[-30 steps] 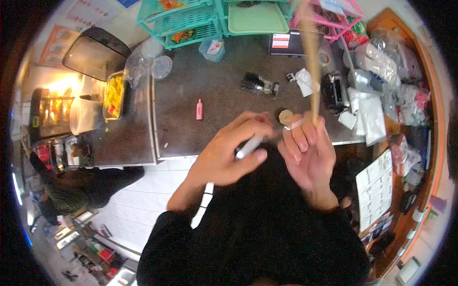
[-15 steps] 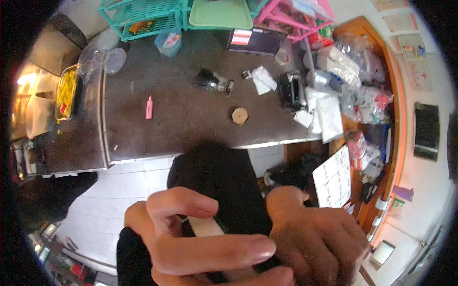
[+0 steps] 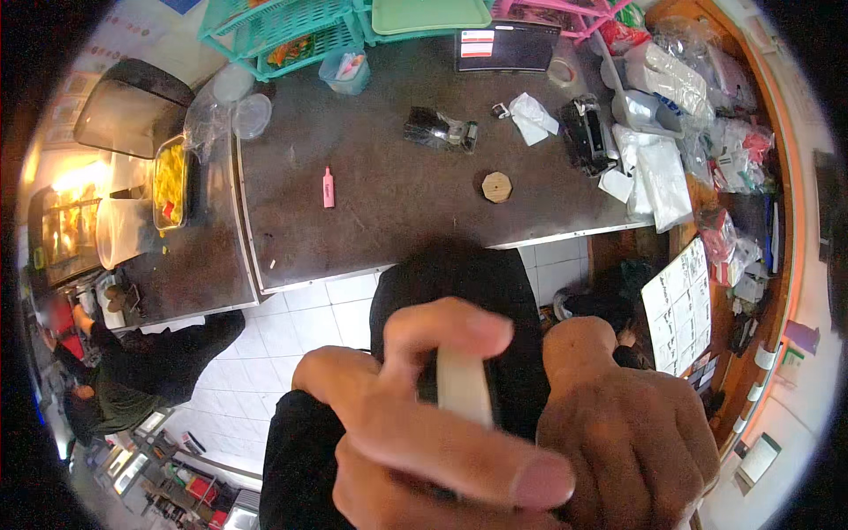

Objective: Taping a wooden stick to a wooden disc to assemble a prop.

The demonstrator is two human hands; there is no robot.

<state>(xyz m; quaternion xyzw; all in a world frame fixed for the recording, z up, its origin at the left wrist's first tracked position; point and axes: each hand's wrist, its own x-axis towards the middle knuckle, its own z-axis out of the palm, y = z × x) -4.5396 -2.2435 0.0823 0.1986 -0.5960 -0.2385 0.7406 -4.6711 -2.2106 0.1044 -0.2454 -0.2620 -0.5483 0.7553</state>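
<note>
Close in front of me, my left hand (image 3: 424, 415) has its thumb and index finger bent and spread apart. A blurred pale strip (image 3: 463, 384) shows between those two fingers; whether they touch it, I cannot tell. Beside it on the right is my right hand (image 3: 627, 433), back up, with fingers curled downward and tips hidden. What it grips, if anything, is out of sight. Beyond my hands on the dark counter (image 3: 380, 212) lie a pink highlighter (image 3: 329, 187) and a small wooden octagonal disc (image 3: 497, 186). Both lie apart from my hands.
Farther back are a black device with clear wrapping (image 3: 442, 130), a black dispenser (image 3: 587, 137) and crumpled white paper (image 3: 533, 118). Teal racks (image 3: 291, 35) line the back. A tray of yellow food (image 3: 171, 184) stands left, near a person in dark clothes (image 3: 132, 380). Plastic bags crowd the right.
The view has swung left, so the counter and its things sit farther right. My left thumb and index finger have moved wider apart, and more of the pale strip shows. My right hand stays curled.
</note>
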